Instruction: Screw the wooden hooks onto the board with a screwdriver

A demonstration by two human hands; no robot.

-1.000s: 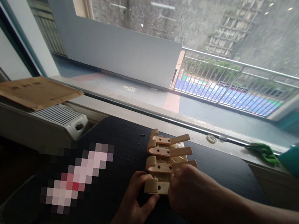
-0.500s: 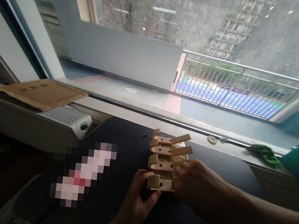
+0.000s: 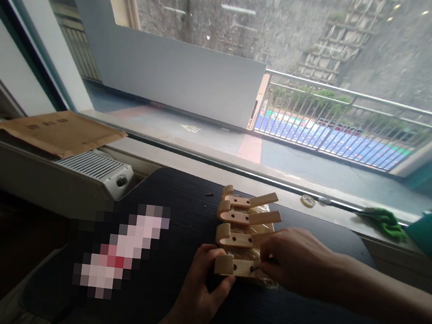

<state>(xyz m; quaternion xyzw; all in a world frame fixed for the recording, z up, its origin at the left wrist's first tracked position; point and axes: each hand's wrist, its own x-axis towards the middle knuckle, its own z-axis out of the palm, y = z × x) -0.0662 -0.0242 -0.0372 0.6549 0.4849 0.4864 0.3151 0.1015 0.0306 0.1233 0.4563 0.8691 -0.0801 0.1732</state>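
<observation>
A wooden hook rack (image 3: 235,238) lies on the dark table, with several bent wooden hooks on a base wrapped in clear plastic. Each hook's flat part has two dark holes. My left hand (image 3: 202,282) holds the rack's near left corner, thumb and fingers on either side of the nearest hook (image 3: 243,268). At that hook's right hole, my right hand (image 3: 283,253) is closed, its fingertips pinching a small dark screw (image 3: 253,270). The rest of the screw is hidden by the fingers and the hole.
A small dark piece (image 3: 208,194) lies on the black table (image 3: 180,199) beyond the left hand. A blurred pinkish patch is at left. On the sill are a tape roll (image 3: 307,200) and a green cloth (image 3: 383,222); a brown envelope (image 3: 63,131) rests on the white ledge.
My right hand has shifted slightly right, uncovering the nearest hook's right hole and the screw at it. My left hand keeps its hold on the rack.
</observation>
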